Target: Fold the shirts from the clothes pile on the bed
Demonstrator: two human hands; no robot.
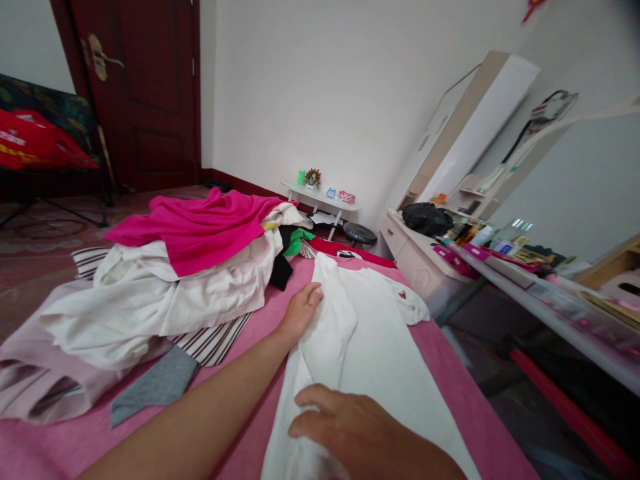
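Observation:
A white shirt [373, 337] lies spread lengthwise on the pink bed cover [450, 353]. My left hand [301, 308] reaches far forward and grips the shirt's folded left edge, fingers closed on the cloth. My right hand [350, 427] rests low in view on the near part of the same shirt, fingers curled and pressing down on the fabric. A pile of clothes sits to the left: a bright pink garment [200, 223] on top of white ones [150, 300].
A striped cloth [210, 340] and a grey piece [155, 383] lie by the pile. A white dresser [420, 263] with a black bag [425, 218] stands right of the bed, and a cluttered shelf [550, 287]. A small white table [320, 198] and dark red door [145, 93] are behind.

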